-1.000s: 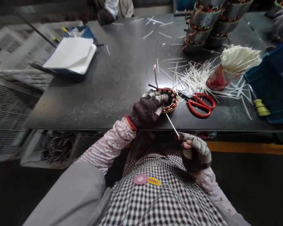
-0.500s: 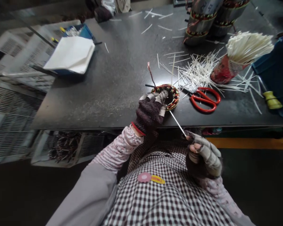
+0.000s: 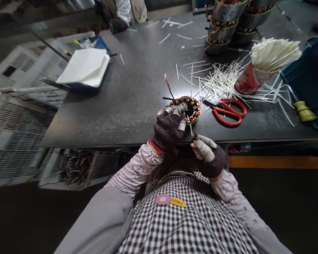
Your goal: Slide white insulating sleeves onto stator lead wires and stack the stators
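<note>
A wound motor stator (image 3: 195, 112) with copper and red windings sits near the table's front edge. My gloved left hand (image 3: 169, 126) is closed on its left side, fingers over the rim and into the bore. A copper wire lead (image 3: 169, 86) and a black sleeve stick out at its far left. Just in front of the stator, my gloved right hand (image 3: 207, 152) pinches a thin white strip (image 3: 191, 129), whose far end reaches the stator's near rim. Whether that end is inside the windings is hard to see. Red-handled scissors (image 3: 229, 111) lie to the right.
Loose white strips (image 3: 219, 79) are scattered behind the scissors, beside a red cup (image 3: 250, 79) full of them. Stacked stators (image 3: 222, 26) stand at the back right. A yellow-handled tool (image 3: 304, 111) leans by a blue bin (image 3: 314, 77). Across the table is another person's sleeve (image 3: 123, 12).
My right hand has moved left and up toward the stator, and less of the white strip shows between them. My left hand keeps its hold on the stator.
</note>
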The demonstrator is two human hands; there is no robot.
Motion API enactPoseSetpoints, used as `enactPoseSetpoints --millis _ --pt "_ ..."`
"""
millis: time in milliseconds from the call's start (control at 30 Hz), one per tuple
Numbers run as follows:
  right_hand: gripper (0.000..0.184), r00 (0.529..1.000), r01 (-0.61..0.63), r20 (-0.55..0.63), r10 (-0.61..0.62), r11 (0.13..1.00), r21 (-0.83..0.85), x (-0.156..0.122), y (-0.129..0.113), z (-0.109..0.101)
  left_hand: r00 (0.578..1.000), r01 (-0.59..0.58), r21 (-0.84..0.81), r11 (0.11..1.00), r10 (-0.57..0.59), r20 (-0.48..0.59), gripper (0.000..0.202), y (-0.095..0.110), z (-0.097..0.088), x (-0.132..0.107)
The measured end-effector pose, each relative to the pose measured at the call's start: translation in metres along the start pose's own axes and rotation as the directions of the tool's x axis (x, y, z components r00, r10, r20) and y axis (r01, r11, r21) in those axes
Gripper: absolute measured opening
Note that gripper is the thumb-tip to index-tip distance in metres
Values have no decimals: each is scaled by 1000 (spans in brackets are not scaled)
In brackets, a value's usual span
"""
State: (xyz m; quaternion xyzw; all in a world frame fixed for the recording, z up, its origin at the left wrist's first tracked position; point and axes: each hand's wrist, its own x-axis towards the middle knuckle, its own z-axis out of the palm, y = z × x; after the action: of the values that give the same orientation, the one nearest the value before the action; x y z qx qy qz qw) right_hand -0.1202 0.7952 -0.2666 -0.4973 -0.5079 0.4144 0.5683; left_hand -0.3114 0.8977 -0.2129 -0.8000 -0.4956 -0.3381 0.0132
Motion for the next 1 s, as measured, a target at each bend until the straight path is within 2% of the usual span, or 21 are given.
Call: enactPoseSetpoints --millis 100,200,300,400,467,533,600,633,700,767,800,867,1000 --pt "34 993 115 -4 -116 993 -33 14 -10 7 996 86 -134 987 -84 17 38 4 -2 -2" --pt "19 968 241 -60 -244 969 -51 18 -24 3 988 153 -288 945 -149 34 27 9 0 -5" --pt "7 921 379 -57 -385 921 -94 14 -30 -2 990 127 -251 959 -139 -31 27 10 6 -6" --pt "11 917 398 18 -398 913 -88 7 -19 -1 990 33 -164 986 -55 -128 38 6 12 -4" --pt "9 924 383 33 -382 920 -77 8 -7 4 987 -5 -204 979 -28 -158 35 2 13 -3" --pt "13 913 408 23 -407 910 -72 17 1 8 986 37 -298 954 -84 -146 29 -2 13 -4" --pt "12 901 434 19 -434 898 -74 32 0 10 978 137 -410 902 -189 -87 25 -4 12 -6" --pt "10 913 407 6 -407 912 -51 39 -4 11 972 179 -466 866 -228 -51 25 -4 10 -6" --pt "17 965 261 -36 -260 964 56 52 -18 11 970 199 -547 813 -242 -7 25 -1 6 -6" --pt "28 995 94 -42 -89 985 146 60 -34 8 983 132 -576 807 -183 -32 16 1 4 -4" --pt "32 999 46 -32 -42 988 149 62 -40 6 987 90 -575 813 -148 -54 11 2 5 -3" --pt "32 999 36 -6 -35 998 51 64 -47 0 990 31 -568 822 -103 -95 7 1 7 -1" --pt "26 996 84 36 -79 988 -132 66 -52 -7 990 4 -582 813 -86 -113 11 -1 12 1"
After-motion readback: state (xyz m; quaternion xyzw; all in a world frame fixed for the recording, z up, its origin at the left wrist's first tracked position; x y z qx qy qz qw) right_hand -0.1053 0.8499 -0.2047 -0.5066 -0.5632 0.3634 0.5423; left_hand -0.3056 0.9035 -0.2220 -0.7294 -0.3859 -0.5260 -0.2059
